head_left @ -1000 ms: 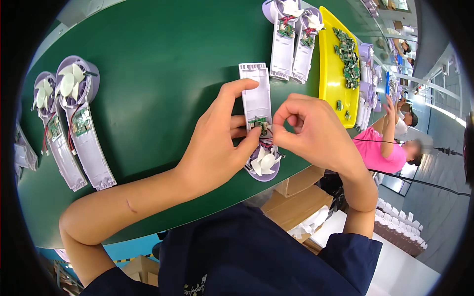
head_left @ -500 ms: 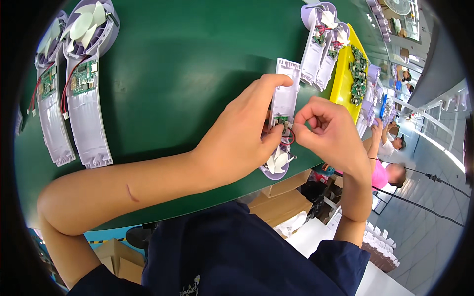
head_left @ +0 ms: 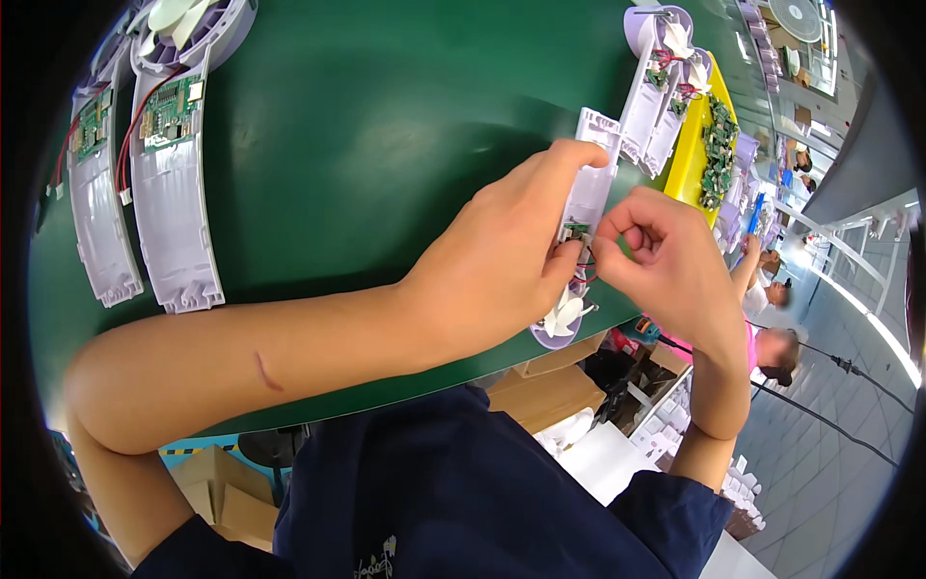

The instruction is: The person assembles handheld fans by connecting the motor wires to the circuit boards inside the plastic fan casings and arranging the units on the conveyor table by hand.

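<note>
Presumably light and slippery, the long lilac plastic fan housing (head_left: pixel 587 191) at two o'clock from centre is best held by its edges, left hand (head_left: pixel 502 253) gripping it with fingers half-spread, right hand (head_left: pixel 666 256) nearly pinched, contents unclear.

Open lilac fan housing (head_left: pixel 590 193), inner side up, right of the scene's middle

The pale lilac shell is long and narrow, with a notched far end that leans slightly right. Its rounded head (head_left: pixel 557 341) sits at the near end, carrying a white bladed fan wheel (head_left: pixel 564 314). Between the head and the open handle lies a small green circuit board (head_left: pixel 576 231), partly hidden. Red wires (head_left: pixel 583 280) curve out on the right, between board and fan wheel; their ends are too small to tell.
</note>
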The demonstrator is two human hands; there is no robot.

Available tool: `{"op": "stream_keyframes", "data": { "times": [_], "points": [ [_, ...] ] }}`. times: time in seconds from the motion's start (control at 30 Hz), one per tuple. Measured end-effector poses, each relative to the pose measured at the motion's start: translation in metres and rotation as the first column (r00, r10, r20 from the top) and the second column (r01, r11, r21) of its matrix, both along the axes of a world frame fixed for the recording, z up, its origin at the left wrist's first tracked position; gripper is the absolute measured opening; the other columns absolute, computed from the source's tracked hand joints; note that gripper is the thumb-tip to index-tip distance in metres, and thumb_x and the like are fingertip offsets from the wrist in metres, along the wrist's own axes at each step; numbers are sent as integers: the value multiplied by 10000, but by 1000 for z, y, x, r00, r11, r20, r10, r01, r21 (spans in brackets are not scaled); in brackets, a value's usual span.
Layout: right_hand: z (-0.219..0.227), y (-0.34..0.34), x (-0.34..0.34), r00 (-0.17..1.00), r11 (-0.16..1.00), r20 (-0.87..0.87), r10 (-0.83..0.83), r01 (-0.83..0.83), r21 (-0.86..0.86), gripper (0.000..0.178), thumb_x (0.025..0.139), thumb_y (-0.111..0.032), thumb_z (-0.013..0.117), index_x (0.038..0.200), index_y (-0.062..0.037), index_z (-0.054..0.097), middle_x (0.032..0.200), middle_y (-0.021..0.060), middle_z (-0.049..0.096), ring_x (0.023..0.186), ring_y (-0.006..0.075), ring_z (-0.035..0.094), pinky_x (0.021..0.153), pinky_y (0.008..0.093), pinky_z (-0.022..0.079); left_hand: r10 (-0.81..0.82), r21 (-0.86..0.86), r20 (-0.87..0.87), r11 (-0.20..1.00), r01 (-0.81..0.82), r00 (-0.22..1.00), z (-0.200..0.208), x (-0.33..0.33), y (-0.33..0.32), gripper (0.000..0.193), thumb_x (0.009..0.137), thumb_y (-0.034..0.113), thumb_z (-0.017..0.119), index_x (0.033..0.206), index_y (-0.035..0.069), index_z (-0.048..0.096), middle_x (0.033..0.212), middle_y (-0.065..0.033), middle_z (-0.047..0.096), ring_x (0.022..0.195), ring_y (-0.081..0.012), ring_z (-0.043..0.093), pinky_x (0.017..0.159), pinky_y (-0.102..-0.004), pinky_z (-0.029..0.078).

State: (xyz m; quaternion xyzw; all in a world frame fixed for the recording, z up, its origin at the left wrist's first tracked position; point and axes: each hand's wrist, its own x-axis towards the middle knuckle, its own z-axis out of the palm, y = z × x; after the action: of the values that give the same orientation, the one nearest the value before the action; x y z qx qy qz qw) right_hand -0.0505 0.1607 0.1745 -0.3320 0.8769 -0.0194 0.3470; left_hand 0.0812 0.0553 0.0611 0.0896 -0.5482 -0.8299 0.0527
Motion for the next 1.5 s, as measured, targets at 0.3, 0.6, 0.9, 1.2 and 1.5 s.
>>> {"op": "stream_keyframes", "data": {
  "times": [0.3, 0.6, 0.9, 1.2, 1.5],
  "points": [
    [-1, -11, 2, 990, 991, -40, 134, -134, 22, 106, 812, -105, 701, 813, -15, 645, 725, 115, 549, 657, 279, 570, 609, 397, 443, 38, -8, -2, 999, -38, 999, -9, 2, 4, 584, 919, -144, 582, 1433, 59, 392, 1197, -172, 641, 1045, -246, 724, 841, -356, 597],
    [-15, 4, -1, 971, 976, -108, 213, -218, -31, 135, 803, -170, 686, 800, -36, 669, 886, 180, 643, 822, 395, 652, 731, 489, 529, 44, 46, 100, 998, -49, 994, -3, -5, 2, 586, 910, -87, 630, 1421, 53, 382, 919, -168, 711, 814, -172, 709, 675, -330, 558],
    [-31, 43, 28, 990, 904, -60, -130, 93, -417, 123, 856, -230, 713, 849, -116, 667, 872, 36, 635, 748, 251, 662, 626, 397, 511, 5, 20, 64, 1000, -6, 998, 5, -7, -1, 582, 911, -134, 628, 1371, 71, 336, 1361, -146, 449, 1127, -231, 656, 770, -273, 562],
    [-50, 47, 37, 982, 761, 44, -181, 168, -627, 115, 901, -146, 697, 906, -75, 607, 839, 54, 642, 705, 236, 661, 623, 372, 518, 44, 5, 100, 999, -45, 994, 8, -10, -5, 604, 867, -161, 635, 1338, 72, 337, 1269, -124, 464, 1098, -234, 640, 805, -282, 544],
    [-56, 41, 47, 975, 719, 83, -208, 210, -663, 146, 890, -145, 685, 897, -33, 593, 856, 136, 647, 763, 359, 652, 665, 467, 518, 60, 25, 162, 998, -65, 985, 10, -7, -8, 598, 854, -173, 630, 1318, 69, 340, 1250, -122, 475, 1092, -238, 633, 827, -297, 551]
  ]
}}
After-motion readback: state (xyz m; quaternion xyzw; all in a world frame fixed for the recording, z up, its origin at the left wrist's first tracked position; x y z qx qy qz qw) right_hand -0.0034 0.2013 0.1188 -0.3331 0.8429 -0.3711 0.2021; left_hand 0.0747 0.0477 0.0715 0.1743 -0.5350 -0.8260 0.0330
